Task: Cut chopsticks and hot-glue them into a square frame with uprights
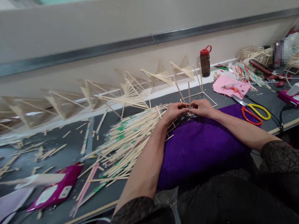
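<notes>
Pale sticks (189,91) rise from left hand (174,111) and right hand (202,108) — both pinching narrowly.

The left grip (175,111) and right grip (201,108) hold thin wooden sticks (189,93). A big stick pile (130,140) lies left of them, scissors (244,105) right, a red-topped bottle (205,64) behind, a purple cloth (201,146) under.

Room opens over the purple cloth (198,146), with the stick frame (189,91) ahead, piled sticks (130,137) leftward and scissors (244,105) rightward obstructing.
</notes>
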`<act>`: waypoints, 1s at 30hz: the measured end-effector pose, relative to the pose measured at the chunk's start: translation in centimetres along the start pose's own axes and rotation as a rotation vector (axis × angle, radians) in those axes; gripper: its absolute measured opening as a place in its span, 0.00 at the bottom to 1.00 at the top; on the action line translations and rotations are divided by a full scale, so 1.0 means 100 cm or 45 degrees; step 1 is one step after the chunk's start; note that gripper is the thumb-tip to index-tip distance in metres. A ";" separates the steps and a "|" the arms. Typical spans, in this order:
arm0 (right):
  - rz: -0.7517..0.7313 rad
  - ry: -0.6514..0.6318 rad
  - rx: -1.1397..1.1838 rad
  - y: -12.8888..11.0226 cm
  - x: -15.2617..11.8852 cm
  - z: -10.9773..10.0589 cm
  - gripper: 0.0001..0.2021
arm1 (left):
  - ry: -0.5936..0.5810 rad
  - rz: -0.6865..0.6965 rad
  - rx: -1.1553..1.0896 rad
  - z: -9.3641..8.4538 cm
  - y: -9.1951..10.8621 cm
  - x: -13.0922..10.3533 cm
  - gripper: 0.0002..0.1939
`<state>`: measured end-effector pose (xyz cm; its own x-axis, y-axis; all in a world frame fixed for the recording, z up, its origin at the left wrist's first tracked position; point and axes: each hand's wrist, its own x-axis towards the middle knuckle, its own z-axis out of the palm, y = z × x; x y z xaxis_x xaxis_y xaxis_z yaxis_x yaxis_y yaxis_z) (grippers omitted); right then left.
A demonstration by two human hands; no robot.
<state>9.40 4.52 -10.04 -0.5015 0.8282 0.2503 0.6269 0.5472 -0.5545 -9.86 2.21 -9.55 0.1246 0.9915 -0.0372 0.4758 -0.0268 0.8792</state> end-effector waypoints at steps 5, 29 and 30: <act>-0.010 0.015 0.065 -0.001 -0.001 -0.001 0.12 | 0.089 0.037 -0.031 -0.001 0.006 -0.004 0.21; -0.112 -0.236 -0.280 0.003 0.002 0.002 0.09 | -0.175 0.096 0.294 -0.003 -0.019 0.016 0.08; -0.111 -0.240 -0.283 0.003 0.003 0.003 0.09 | -0.179 0.094 0.293 -0.003 -0.019 0.016 0.08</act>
<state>9.30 4.87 -10.37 -0.6479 0.7512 0.1257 0.6814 0.6454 -0.3452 -10.84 3.88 -11.09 0.2784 0.9588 -0.0570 0.6443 -0.1424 0.7514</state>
